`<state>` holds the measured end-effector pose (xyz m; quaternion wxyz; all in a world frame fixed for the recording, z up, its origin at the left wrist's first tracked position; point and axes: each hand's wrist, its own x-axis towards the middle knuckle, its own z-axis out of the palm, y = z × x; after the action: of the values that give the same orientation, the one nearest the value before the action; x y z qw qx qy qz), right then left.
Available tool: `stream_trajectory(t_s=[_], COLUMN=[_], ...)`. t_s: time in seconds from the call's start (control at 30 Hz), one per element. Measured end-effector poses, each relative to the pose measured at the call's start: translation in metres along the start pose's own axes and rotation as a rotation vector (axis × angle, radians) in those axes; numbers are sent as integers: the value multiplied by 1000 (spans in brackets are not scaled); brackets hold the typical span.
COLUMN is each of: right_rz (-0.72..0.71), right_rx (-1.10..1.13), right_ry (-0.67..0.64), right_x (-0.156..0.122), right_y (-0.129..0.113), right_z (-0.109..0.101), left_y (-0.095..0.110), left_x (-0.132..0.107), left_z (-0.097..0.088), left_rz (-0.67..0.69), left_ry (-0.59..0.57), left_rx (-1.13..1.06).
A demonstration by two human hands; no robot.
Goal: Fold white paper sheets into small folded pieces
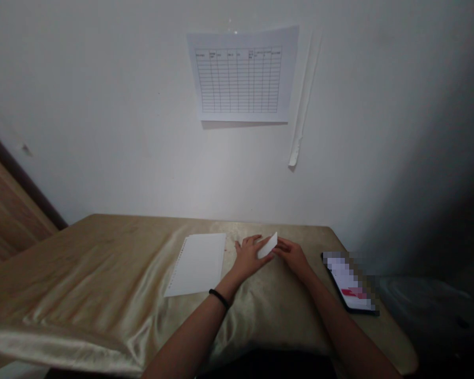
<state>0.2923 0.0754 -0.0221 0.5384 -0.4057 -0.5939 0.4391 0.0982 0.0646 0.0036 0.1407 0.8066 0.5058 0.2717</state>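
A small folded piece of white paper (267,247) is between my two hands, over the cloth-covered table, with one pointed corner sticking up. My left hand (248,258) has the paper between thumb and index finger, its other fingers spread out toward the cloth. A black band circles that wrist. My right hand (294,258) pinches the paper's right edge with bent fingers. Part of the paper is hidden behind the fingers. Just left of my left hand lies a stack of white loose-leaf paper (199,266) with punched holes along its left edge.
A phone (349,284) with a lit, pixelated screen lies near the right edge of the table (102,263), which wears a shiny gold cloth. Against the wall behind hang a printed chart (240,79) and a narrow paper strip (302,105). Something wooden (11,200) stands at left.
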Motion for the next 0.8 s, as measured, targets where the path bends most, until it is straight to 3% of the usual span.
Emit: stream_trajectory(t_s=[0.13, 0.33, 0.6, 0.8], right_rz=[5, 8, -15, 22], right_rx=[69, 48, -50, -8], right_ry=[-49, 0, 106, 95], right_x=[-4, -5, -2, -1], right_y=[-8, -15, -7, -1], right_z=[7, 8, 2, 2], left_y=[1, -5, -8, -14], left_x=[0, 2, 7, 12], left_z=[1, 5, 5, 8], left_rz=[14, -10, -53, -76], left_ry=[6, 68, 184, 222], left_rx=[-34, -131, -241, -299])
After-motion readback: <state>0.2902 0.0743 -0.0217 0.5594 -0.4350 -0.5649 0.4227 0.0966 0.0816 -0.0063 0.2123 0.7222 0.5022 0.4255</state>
